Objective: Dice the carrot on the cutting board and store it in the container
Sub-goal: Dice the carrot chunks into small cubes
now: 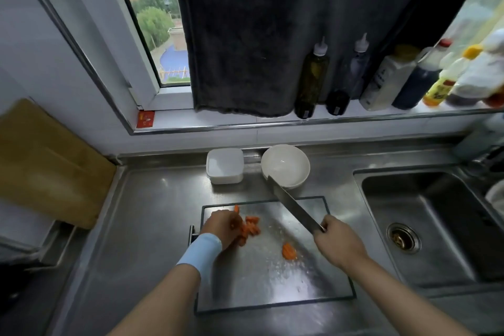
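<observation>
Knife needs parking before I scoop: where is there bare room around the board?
Free: the near half of the cutting board, between both forearms; the counter between its left edge and the wooden board. Crowded: its far-left corner, where the left hand holds carrot pieces; behind it, container and bowl.

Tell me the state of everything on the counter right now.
Cutting board: flat, wet.
Carrot pieces: cut, heaped under the left hand.
Carrot chunk: lying apart, untouched.
Knife: gripped by the right hand, blade raised.
Container: lid on.
Bowl: upright, empty.
</observation>
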Action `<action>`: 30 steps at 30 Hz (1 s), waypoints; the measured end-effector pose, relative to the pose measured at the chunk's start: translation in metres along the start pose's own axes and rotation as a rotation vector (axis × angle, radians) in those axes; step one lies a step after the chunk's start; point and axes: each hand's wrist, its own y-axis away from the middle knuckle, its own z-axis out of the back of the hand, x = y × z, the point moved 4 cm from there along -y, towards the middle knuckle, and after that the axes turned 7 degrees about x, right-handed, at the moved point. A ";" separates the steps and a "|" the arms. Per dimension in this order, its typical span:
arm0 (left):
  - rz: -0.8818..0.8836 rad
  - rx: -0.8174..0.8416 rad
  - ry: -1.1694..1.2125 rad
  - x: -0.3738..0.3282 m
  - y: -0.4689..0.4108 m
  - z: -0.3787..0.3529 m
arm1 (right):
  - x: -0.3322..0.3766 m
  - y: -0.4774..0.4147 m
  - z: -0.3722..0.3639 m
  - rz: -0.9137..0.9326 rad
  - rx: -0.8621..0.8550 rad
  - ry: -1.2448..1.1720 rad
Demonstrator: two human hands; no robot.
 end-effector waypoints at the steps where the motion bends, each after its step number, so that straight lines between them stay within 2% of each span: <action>1: -0.028 -0.064 -0.084 -0.005 0.001 0.001 | -0.003 0.000 -0.001 -0.013 0.006 -0.032; 2: -0.039 -0.172 -0.246 -0.009 -0.001 0.004 | -0.006 -0.001 -0.003 -0.027 0.013 -0.061; 3: -0.044 -0.267 -0.331 -0.011 -0.002 0.003 | -0.009 -0.001 -0.005 -0.039 0.021 -0.085; 4: -0.116 -0.292 -0.343 -0.019 -0.002 -0.002 | -0.012 0.000 -0.007 -0.049 0.027 -0.105; 6: -0.247 -0.152 -0.288 -0.035 -0.005 -0.024 | -0.019 0.002 -0.012 -0.066 0.038 -0.125; 8: -0.358 0.057 -0.388 -0.051 -0.008 -0.053 | -0.026 0.005 -0.015 -0.080 0.056 -0.126; 10: -0.409 0.166 -0.449 -0.059 -0.010 -0.077 | -0.033 0.009 -0.018 -0.100 0.077 -0.125; 13: -0.361 0.213 -0.484 -0.058 -0.015 -0.099 | -0.043 0.015 -0.021 -0.116 0.097 -0.114; 18: -0.369 0.124 -0.379 -0.053 -0.017 -0.111 | -0.056 0.019 -0.024 -0.134 0.123 -0.092; 23: -0.160 -0.066 -0.204 -0.053 -0.009 -0.117 | -0.062 0.019 -0.026 -0.138 0.131 -0.088; 26: -0.034 -0.120 -0.113 -0.054 0.000 -0.131 | -0.063 0.017 -0.027 -0.126 0.133 -0.085; 30: 0.019 -0.199 -0.068 -0.058 0.005 -0.140 | -0.060 0.015 -0.030 -0.097 0.137 -0.074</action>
